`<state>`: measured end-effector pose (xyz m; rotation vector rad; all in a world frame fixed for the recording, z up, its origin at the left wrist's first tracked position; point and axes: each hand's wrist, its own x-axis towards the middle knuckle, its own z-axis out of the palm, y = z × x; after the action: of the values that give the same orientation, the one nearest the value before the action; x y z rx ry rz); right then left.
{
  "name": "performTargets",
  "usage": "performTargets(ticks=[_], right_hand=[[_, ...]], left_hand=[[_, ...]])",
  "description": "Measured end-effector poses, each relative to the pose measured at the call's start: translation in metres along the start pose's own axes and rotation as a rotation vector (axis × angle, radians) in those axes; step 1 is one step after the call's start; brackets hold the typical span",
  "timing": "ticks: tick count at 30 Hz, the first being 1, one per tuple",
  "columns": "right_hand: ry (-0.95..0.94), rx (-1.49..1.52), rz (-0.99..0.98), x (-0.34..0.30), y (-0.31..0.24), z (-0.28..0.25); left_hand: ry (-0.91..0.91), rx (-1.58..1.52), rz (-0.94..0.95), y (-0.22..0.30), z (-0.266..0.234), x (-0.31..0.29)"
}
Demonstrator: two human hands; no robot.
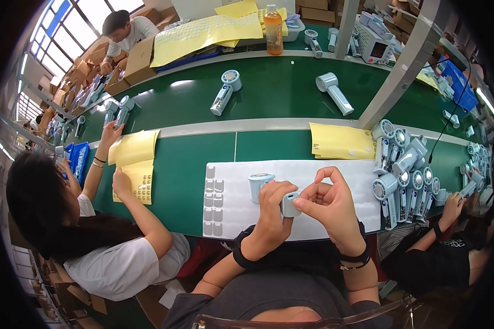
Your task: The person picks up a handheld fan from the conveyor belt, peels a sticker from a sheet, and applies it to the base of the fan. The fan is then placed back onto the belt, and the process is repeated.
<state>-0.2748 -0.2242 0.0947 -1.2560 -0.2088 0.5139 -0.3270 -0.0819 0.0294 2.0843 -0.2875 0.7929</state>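
Head view: the left hand [273,211] grips a small grey fan part [289,205] above the surface's near edge. The right hand [326,200] pinches its top. A slip could drop it off that edge.

Held a small grey-blue handheld fan [288,204] between left hand [273,211] and right hand [326,200], above a white sticker sheet [313,170]; fan pile [403,170] just right.

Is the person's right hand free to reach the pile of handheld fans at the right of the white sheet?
Probably not at once: the right hand and left hand together grip a small white-grey part. The fan pile lies close, with nothing between.
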Motion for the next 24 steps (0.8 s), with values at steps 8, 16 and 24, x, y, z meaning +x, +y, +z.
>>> performTargets(ticks=[8, 16, 24], right_hand=[[0.016, -0.025, -0.016, 0.0, 0.002, 0.003], [0.131, -0.34, -0.162, -0.006, 0.0, 0.014], [-0.376, -0.291, 0.199, 0.015, 0.001, -0.04]], left_hand=[[0.0, -0.002, -0.008, -0.001, 0.0, -0.001], [-0.036, 0.026, 0.008, 0.008, -0.004, 0.005], [-0.225, -0.051, 0.258, 0.009, -0.015, 0.016]])
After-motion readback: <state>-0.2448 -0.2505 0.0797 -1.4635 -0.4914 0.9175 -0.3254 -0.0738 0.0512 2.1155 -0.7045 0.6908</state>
